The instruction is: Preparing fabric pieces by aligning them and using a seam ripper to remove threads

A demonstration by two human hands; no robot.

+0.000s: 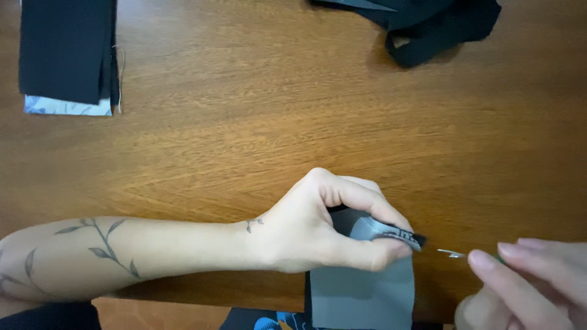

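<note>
My left hand (324,226) rests on the wooden table (257,134) and pinches the folded top edge of a grey fabric piece (361,293) between thumb and fingers. A dark patterned strip (403,234) runs along that pinched edge. My right hand (526,284) comes in from the lower right and holds a small metal tool with a forked tip (451,253) between its fingertips. The tip points left and sits just apart from the end of the strip.
A stack of black fabric pieces (64,49) lies on a light patterned piece (67,107) at the far left corner. A crumpled black cloth (428,24) sits at the far right. Blue-and-black printed material (269,321) shows at the near edge.
</note>
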